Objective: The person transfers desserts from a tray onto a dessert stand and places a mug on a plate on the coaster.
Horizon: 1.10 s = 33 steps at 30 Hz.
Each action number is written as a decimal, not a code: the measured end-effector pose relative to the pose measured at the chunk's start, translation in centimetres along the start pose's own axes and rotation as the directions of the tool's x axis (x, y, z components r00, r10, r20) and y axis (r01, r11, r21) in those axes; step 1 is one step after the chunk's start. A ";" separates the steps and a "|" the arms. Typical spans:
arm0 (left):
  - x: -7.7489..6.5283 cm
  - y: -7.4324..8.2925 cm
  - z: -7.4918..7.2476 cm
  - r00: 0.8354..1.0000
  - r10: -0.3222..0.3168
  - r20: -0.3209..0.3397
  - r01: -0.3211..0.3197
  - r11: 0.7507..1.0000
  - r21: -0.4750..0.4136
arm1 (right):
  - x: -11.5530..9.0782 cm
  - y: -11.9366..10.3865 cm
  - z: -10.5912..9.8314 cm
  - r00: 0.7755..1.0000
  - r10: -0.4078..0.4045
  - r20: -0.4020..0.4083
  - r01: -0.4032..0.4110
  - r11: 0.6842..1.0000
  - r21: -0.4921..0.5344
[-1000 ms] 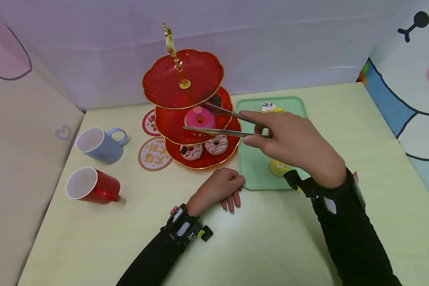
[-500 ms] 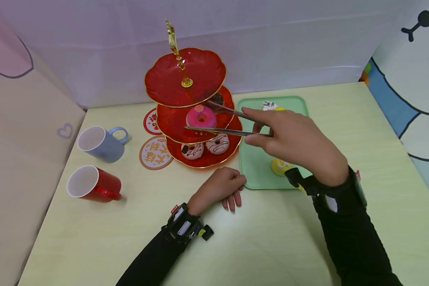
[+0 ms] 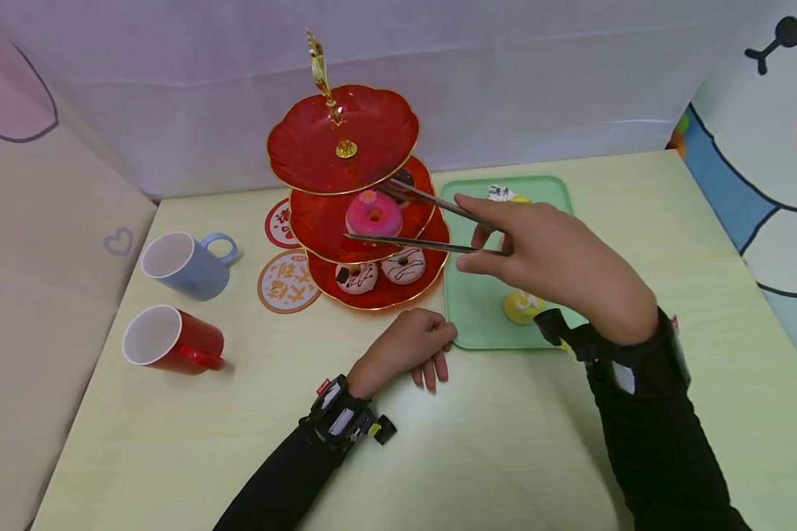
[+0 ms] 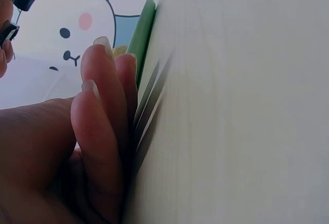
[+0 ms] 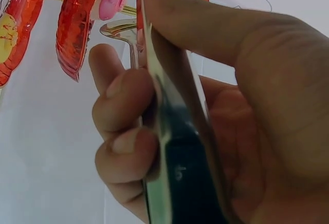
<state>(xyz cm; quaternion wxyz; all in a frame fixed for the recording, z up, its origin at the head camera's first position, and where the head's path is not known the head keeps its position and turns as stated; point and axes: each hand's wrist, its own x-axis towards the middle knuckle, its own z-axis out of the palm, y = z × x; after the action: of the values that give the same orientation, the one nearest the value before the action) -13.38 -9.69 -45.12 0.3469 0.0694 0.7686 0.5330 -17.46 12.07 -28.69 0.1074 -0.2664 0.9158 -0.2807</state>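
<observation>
My right hand holds metal tongs between thumb and fingers. The tongs' two arms are spread, one behind and one in front of a pink ring donut on the middle plate of a red tiered stand. Whether either arm touches the donut, I cannot tell. In the right wrist view, curled fingers wrap the tongs, with the pink donut beyond. My left hand rests on the table below the stand, fingers loosely curled and holding nothing; the left wrist view shows its fingers against the tabletop.
Two white-iced donuts lie on the bottom plate; a dark one sits behind the tongs. The green tray at right bears a yellow cake and another item. Left stand a blue mug, a red mug and round coasters.
The tongs' rear arm has shifted away from the front one, so the gap around the pink donut has widened. My right hand has moved slightly right. The left hand and donut stay put.
</observation>
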 end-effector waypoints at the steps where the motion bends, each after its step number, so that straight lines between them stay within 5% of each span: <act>1: 0.0 0.0 0.0 1.000 -0.001 -0.001 0.001 1.000 0.000 | 0.0 0.0 -0.1 1.000 0.008 0.001 -0.008 1.000 0.001; 33: -0.1 0.0 0.3 1.000 -0.006 -0.030 0.006 1.000 -0.003 | -3.0 1.2 -2.3 0.995 0.099 -0.016 -0.099 0.995 -0.026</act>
<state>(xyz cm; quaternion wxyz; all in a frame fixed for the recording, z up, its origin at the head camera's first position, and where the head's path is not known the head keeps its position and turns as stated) -13.14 -9.55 -45.16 0.3371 0.0586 0.7732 0.5340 -16.29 15.62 -27.35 0.1111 -0.2200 0.9323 -0.2648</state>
